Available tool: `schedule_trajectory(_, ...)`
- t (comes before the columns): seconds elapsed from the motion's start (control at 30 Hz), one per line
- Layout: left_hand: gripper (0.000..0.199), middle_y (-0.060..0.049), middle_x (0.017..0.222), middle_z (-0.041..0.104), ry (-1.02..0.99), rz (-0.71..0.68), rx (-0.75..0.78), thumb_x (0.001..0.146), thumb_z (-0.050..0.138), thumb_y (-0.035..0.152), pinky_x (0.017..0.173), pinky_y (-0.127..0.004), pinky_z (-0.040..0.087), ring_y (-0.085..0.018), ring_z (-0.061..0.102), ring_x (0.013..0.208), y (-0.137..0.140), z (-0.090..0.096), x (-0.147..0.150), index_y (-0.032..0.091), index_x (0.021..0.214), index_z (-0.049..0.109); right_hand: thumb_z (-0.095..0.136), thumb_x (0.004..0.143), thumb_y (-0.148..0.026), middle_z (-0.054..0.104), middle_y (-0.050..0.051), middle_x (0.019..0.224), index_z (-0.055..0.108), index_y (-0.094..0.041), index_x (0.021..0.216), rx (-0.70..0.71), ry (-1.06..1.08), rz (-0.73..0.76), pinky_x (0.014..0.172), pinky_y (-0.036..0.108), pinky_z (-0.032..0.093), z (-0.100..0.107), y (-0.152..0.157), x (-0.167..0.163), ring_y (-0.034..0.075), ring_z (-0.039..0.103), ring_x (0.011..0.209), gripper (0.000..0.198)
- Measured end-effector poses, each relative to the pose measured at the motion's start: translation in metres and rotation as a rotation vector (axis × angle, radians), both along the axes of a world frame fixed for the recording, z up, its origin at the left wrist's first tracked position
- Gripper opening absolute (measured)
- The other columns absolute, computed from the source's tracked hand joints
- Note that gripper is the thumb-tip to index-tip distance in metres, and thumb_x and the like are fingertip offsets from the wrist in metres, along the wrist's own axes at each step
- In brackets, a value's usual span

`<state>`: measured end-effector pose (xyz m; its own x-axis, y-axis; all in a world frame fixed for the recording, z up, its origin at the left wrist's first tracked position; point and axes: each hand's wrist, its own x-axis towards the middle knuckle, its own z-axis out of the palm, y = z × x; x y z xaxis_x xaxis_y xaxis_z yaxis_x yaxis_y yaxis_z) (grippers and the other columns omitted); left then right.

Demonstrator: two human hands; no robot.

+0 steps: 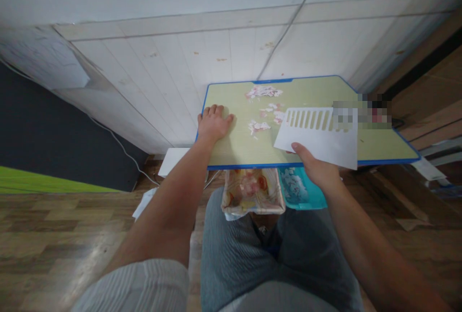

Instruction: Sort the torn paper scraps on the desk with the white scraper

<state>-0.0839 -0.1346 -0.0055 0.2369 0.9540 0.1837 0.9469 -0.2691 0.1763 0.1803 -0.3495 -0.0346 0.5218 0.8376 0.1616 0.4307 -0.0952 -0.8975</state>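
My left hand [213, 123] lies with fingers spread on the left end of a pale green table [238, 151] with a blue edge. In my right hand [317, 170] is a white sheet [317, 146] with a row of slots cut along its far side, gripped at its near edge and held over the table's right half. Left of the sheet are several small heaps of white and pinkish paper scraps: a larger heap [264, 92] at the back, a loose cluster [273, 112] in the middle and a small heap [258, 126] nearer me.
Below the table's front edge are a lined bin [254, 208] with a patterned liner and a turquoise basket [306, 201] holding pale scraps. A wall [180, 62] stands behind the table. At the table's right end, something is blurred out. A white box-like object [173, 160] sits lower left.
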Motion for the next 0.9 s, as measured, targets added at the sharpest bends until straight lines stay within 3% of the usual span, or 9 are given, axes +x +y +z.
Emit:
schedule_trajectory(0.2,0.065,-0.011,0.18,0.053,-0.01,0.0,0.002,0.112,0.041,0.062,0.136,-0.058,0.037,-0.035,0.043,0.166,-0.001,0.001,0.001,0.029,0.165,0.058,0.08,0.081,-0.068,0.081,0.014,0.143,0.08,-0.024,0.132,-0.028,0.015,-0.065,0.144,0.054,0.025,0.005,-0.003,-0.001,0.04,0.057,0.159,0.068)
schedule_trajectory(0.37,0.066,-0.011,0.179,0.053,-0.012,-0.005,-0.015,0.112,0.04,0.062,0.136,-0.059,0.036,-0.035,0.041,0.168,-0.002,0.001,0.001,0.028,0.167,0.057,0.081,0.082,-0.065,0.084,0.009,0.137,0.083,-0.03,0.125,-0.046,0.006,0.0,0.141,0.051,0.035,0.006,-0.011,-0.005,0.039,0.065,0.15,0.056)
schedule_trajectory(0.6,0.065,-0.01,0.179,0.053,-0.017,0.003,-0.009,0.112,0.043,0.063,0.136,-0.059,0.038,-0.036,0.043,0.167,0.0,0.001,0.002,0.029,0.165,0.059,0.084,0.078,-0.065,0.085,0.01,0.13,0.083,-0.03,0.114,-0.085,0.083,0.075,0.137,0.056,0.042,0.017,-0.021,-0.009,0.042,0.071,0.143,0.05)
schedule_trajectory(0.77,0.064,-0.009,0.179,0.054,-0.008,0.009,-0.004,0.112,0.043,0.063,0.136,-0.056,0.038,-0.035,0.043,0.167,0.0,0.001,0.002,0.031,0.165,0.059,0.085,0.078,-0.064,0.083,0.009,0.14,0.082,-0.031,0.125,-0.062,0.081,-0.011,0.14,0.054,0.038,0.019,-0.017,-0.005,0.04,0.068,0.148,0.058)
schedule_trajectory(0.9,0.066,-0.01,0.179,0.053,-0.017,0.002,-0.006,0.112,0.042,0.062,0.136,-0.058,0.038,-0.036,0.042,0.167,-0.001,0.001,0.002,0.029,0.165,0.059,0.084,0.078,-0.066,0.084,0.009,0.135,0.084,-0.031,0.122,-0.081,0.052,0.027,0.14,0.054,0.037,0.013,-0.017,-0.005,0.04,0.067,0.149,0.056)
